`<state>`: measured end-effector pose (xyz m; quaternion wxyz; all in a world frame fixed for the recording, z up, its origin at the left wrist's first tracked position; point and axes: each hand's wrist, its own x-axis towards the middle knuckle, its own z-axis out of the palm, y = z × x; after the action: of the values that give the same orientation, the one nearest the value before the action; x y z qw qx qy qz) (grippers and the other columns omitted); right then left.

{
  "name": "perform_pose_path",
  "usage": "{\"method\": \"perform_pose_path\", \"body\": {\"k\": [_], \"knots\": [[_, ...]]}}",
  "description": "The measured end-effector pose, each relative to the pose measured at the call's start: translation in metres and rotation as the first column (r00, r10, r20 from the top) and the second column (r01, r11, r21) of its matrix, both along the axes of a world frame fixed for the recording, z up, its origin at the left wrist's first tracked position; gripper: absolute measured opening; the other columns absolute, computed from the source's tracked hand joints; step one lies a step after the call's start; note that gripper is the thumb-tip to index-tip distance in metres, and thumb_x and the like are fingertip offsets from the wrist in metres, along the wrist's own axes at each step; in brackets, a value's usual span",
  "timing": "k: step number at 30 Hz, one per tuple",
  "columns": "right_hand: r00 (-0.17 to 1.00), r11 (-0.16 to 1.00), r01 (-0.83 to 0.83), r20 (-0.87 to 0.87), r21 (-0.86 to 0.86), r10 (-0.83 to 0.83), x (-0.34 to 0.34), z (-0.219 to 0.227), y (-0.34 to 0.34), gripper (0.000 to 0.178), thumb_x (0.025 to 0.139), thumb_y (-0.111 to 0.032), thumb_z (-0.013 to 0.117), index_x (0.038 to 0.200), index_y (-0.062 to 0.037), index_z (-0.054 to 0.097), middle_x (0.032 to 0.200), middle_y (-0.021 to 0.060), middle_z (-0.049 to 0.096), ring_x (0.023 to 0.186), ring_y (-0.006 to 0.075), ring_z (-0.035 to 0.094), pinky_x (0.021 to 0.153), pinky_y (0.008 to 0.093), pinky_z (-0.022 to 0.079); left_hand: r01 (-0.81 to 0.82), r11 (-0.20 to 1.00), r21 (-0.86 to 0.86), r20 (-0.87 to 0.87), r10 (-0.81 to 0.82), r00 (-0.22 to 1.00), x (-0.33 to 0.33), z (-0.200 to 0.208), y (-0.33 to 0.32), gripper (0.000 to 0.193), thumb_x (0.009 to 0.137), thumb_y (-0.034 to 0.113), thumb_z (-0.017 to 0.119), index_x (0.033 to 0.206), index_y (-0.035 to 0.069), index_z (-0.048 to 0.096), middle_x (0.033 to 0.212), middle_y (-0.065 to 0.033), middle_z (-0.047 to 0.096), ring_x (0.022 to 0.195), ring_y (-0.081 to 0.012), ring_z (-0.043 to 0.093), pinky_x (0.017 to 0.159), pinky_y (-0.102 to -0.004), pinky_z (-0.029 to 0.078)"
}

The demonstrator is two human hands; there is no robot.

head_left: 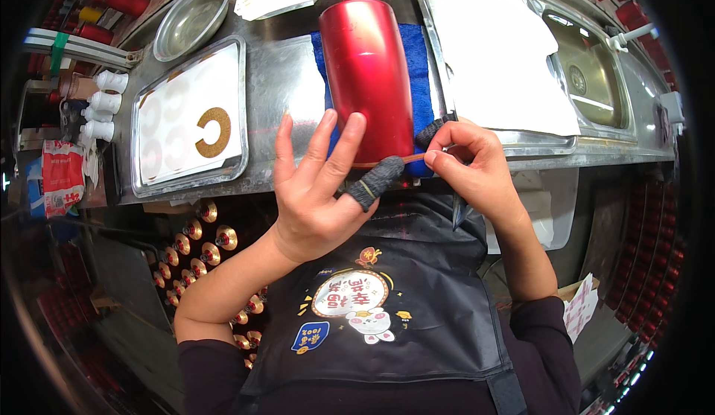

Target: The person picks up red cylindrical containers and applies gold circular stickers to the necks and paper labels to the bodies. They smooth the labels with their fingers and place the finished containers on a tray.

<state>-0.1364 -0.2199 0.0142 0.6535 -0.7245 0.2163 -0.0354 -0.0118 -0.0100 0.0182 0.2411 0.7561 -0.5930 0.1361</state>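
Note:
A glossy red bottle (369, 72) lies on a blue cloth (419, 65), its neck pointing away from me and its base toward me. My left hand (316, 199) rests at the bottle's near left, fingers spread out. Its thumb wears a dark grey knitted finger sleeve and presses at the base end, over a thin orange-brown strip (414, 158). On the right, my right hand (477, 166) pinches the strip's free end between thumb and fingertip. One of its fingers also has a grey sleeve. Whether the strip runs right round the bottle is hidden.
To the left, a metal tray (242, 102) bears a white sheet with a gold C-shaped sticker (216, 138). Behind it stands a metal bowl (192, 20). White paper (499, 50) covers a tray at right, beside a sink (588, 80). Gold-capped items (211, 253) stand below the counter.

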Motion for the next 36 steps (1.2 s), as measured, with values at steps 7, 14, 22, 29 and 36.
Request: {"method": "perform_pose_path", "body": {"k": [7, 14, 22, 29, 36], "knots": [[0.999, 0.988, -0.033, 0.032, -0.148, 0.038, 0.002, -0.006, 0.006, 0.009, 0.084, -0.009, 0.071, 0.084, -0.0014, 0.067, 0.086, 0.0018, 0.056, 0.065, 0.006, 0.049, 0.058, 0.0225, 0.037, -0.029, 0.999, -0.031, 0.018, 0.029, 0.999, 0.001, -0.004, -0.028, 0.036, 0.072, 0.019, 0.08, 0.107, 0.015, 0.078, 0.143, -0.0166, 0.06, 0.136, -0.0439, 0.051, 0.11, -0.0703, 0.03], [0.999, 0.998, -0.036, -0.008, -0.053, 0.036, -0.003, 0.013, 0.003, 0.007, 0.082, -0.007, 0.074, 0.082, -0.0035, 0.067, 0.083, -0.0034, 0.047, 0.063, 0.0016, 0.039, 0.056, 0.0206, 0.028, -0.121, 0.983, -0.137, -0.371, 0.062, 0.927, 0.005, -0.024, 0.005, 0.058, 0.072, 0.016, 0.088, 0.125, -0.001, 0.069, 0.149, -0.0224, 0.053, 0.139, -0.0412, 0.05, 0.114, -0.0648, 0.029], [0.997, 0.994, -0.005, 0.078, -0.105, 0.013, -0.009, 0.023, -0.001, 0.008, 0.082, -0.006, 0.071, 0.079, -0.0029, 0.065, 0.082, -0.0029, 0.049, 0.065, 0.0009, 0.042, 0.057, 0.0203, 0.03, -0.063, 0.998, -0.015, -0.292, 0.056, 0.955, -0.005, -0.039, 0.034, 0.049, 0.075, 0.014, 0.087, 0.118, -0.002, 0.071, 0.15, -0.0257, 0.05, 0.135, -0.0455, 0.052, 0.114, -0.0679, 0.025], [1.0, 0.997, 0.005, 0.025, -0.083, -0.003, -0.005, 0.005, -0.005, 0.008, 0.084, -0.004, 0.07, 0.079, -0.0017, 0.063, 0.081, -0.0018, 0.053, 0.068, 0.0019, 0.047, 0.06, 0.02, 0.035, -0.026, 0.999, -0.027, -0.206, 0.019, 0.978, -0.002, -0.025, 0.024, 0.045, 0.071, 0.008, 0.086, 0.114, 0.008, 0.075, 0.148, -0.0256, 0.052, 0.127, -0.0432, 0.06, 0.112, -0.0662, 0.029], [1.0, 1.0, 0.002, 0.028, 0.029, -0.003, 0.0, -0.004, -0.003, 0.01, 0.086, -0.005, 0.072, 0.08, -0.0018, 0.064, 0.083, -0.0017, 0.054, 0.069, 0.0019, 0.05, 0.061, 0.0191, 0.037, 0.008, 1.0, -0.003, -0.017, -0.008, 1.0, 0.002, -0.004, 0.004, 0.04, 0.07, 0.009, 0.084, 0.109, 0.014, 0.077, 0.147, -0.0244, 0.053, 0.125, -0.0424, 0.061, 0.114, -0.0672, 0.026]]}}
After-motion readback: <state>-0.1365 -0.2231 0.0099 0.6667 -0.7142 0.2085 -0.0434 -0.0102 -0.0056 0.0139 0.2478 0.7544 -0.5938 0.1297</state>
